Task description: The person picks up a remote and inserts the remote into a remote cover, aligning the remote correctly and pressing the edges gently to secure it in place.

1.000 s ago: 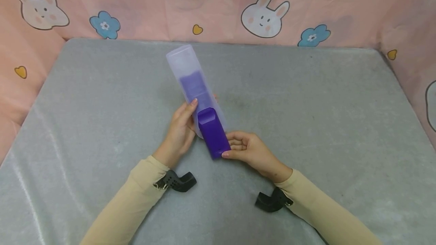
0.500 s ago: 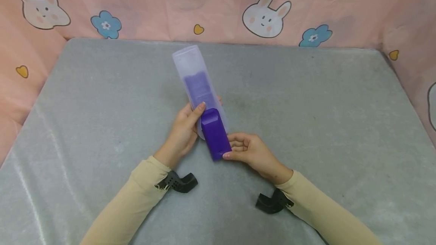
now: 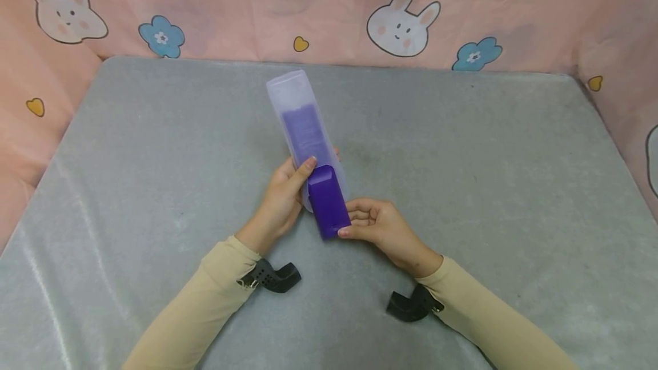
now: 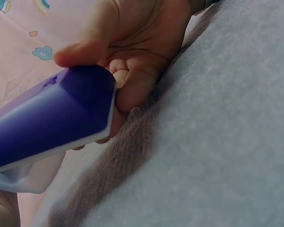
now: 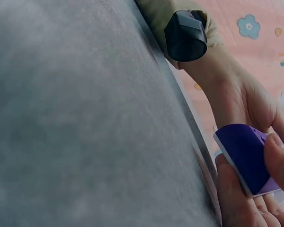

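Note:
A long purple object (image 3: 329, 201) with a white underside is partly inside a frosted translucent sleeve (image 3: 289, 89). Its purple shows through the sleeve, while the glossy near end stays outside. My left hand (image 3: 277, 198) grips the sleeve from the left, thumb on top beside the purple end and fingers underneath. At the lower right, my right hand (image 3: 382, 230) pinches the bare end between thumb and fingers. In the left wrist view, that purple end (image 4: 80, 104) has its white edge facing down, with the right thumb (image 4: 80, 53) on top. Both hands surround it in the right wrist view.
A grey cloth-covered table (image 3: 488, 176) lies under the hands. Pink curtains (image 3: 319, 4) with rabbits, flowers and hearts hang behind it and at both sides. Black wrist cameras (image 3: 277, 277) are strapped over the beige sleeves.
My left hand and the frosted sleeve have shifted a little to the right. The stretch of sleeve beyond the purple looks slightly shorter. My right hand has hardly moved.

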